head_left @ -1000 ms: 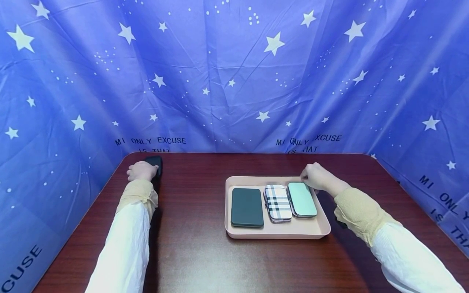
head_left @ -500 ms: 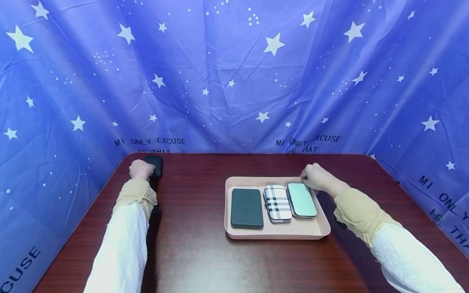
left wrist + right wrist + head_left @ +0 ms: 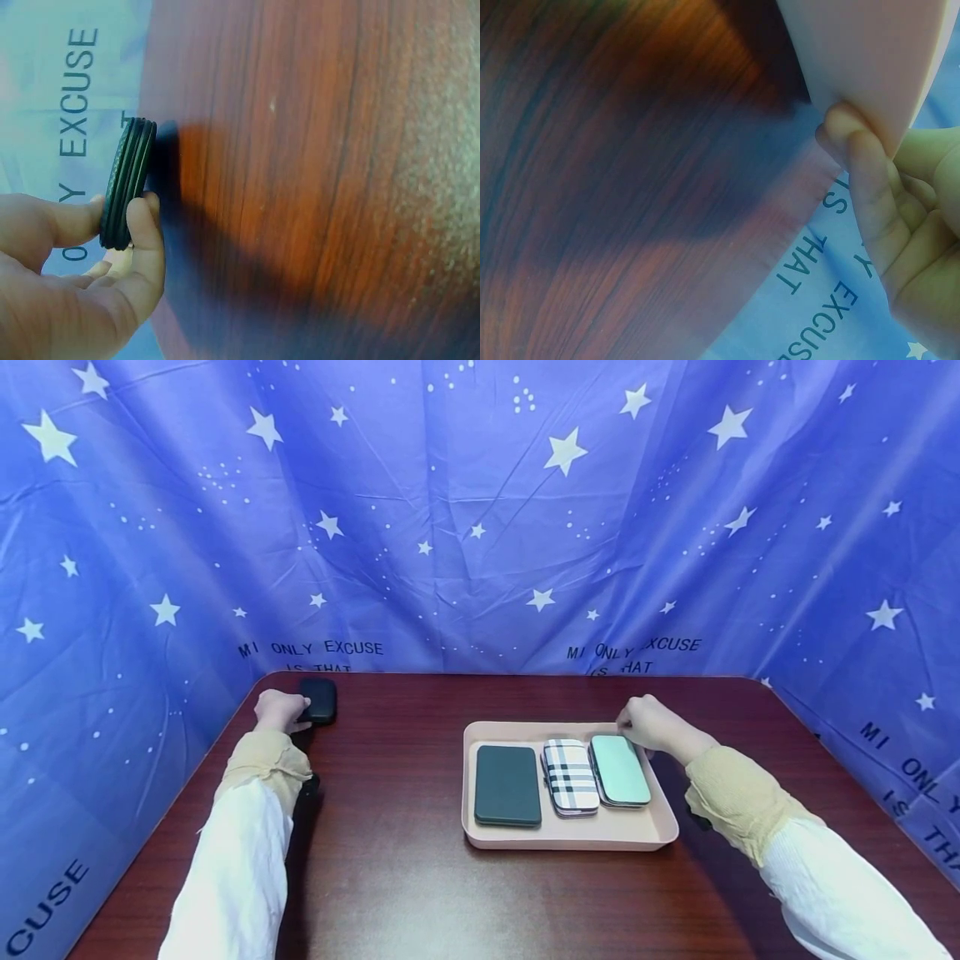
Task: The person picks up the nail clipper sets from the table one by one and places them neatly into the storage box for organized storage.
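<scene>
In the head view, my left hand (image 3: 279,711) is at the far left of the table, pinching a small black case (image 3: 321,702) by its left side. Seen from the left wrist, thumb and fingers lie on either face of the black case (image 3: 124,184), whose edge is ridged and rounded. My right hand (image 3: 654,725) pinches the back right corner of a pale pink tray (image 3: 570,842); the right wrist view has its fingertips (image 3: 847,124) on the tray's outer wall (image 3: 877,45). Inside the tray lie a dark green case (image 3: 507,785), a plaid case (image 3: 571,777) and a mint green case (image 3: 619,769), side by side.
A dark red wood-grain table (image 3: 390,877) lies under everything. Its far edge meets a blue curtain (image 3: 450,527) with stars and lettering, which also hangs along both sides.
My left hand has shifted a little left and toward me, so more of the black case shows, while its fingers stay on it. The right hand and the tray hold still.
</scene>
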### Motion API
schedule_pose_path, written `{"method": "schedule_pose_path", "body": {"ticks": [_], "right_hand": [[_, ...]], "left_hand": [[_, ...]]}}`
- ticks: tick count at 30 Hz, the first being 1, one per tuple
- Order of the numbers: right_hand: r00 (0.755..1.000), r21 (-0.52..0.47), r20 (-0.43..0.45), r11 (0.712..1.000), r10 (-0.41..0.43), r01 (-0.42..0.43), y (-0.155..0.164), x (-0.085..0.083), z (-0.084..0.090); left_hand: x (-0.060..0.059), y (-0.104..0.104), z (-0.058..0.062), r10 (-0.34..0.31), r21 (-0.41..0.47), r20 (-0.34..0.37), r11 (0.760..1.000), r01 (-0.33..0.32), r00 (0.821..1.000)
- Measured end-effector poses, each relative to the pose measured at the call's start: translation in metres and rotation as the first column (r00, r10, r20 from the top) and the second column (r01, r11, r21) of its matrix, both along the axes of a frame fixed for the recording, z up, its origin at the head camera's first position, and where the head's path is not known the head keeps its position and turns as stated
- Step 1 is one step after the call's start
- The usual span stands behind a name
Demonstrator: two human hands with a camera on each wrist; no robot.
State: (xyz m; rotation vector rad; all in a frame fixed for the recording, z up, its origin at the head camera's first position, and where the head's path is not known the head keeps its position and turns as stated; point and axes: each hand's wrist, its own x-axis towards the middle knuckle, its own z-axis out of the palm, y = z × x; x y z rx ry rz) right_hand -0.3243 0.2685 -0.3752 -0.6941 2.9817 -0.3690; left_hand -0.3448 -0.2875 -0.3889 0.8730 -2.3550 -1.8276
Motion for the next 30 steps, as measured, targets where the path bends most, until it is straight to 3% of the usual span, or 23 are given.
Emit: {"method": "schedule_pose_path", "body": {"ticks": [8, 13, 17, 21, 30], "right_hand": [[1.000, -0.015, 0.023, 1.000, -0.014, 0.014, 0.000, 0.000, -0.001], [1.000, -0.004, 0.005, 1.000, 0.002, -0.002, 0.000, 0.000, 0.000], [1.000, 0.016, -0.013, 1.000, 0.014, -0.014, -0.001, 0.001, 0.001], [1.000, 0.029, -0.016, 1.000, 0.010, -0.009, 0.000, 0.002, 0.001], [1.000, 0.014, -0.002, 1.000, 0.014, -0.014, -0.001, 0.000, 0.002]], "left_hand": [[0.004, -0.005, 0.000, 0.009, 0.133, -0.030, 0.991, -0.005, 1.000], [0.007, -0.005, 0.006, 0.023, 0.228, -0.018, 0.974, -0.018, 1.000], [0.008, 0.004, 0.016, 0.040, 0.315, -0.032, 0.949, -0.028, 0.999], [0.009, 0.016, 0.025, 0.018, 0.382, -0.069, 0.924, 0.009, 0.997], [0.008, 0.044, 0.035, -0.011, 0.410, -0.134, 0.910, 0.066, 0.991]]}}
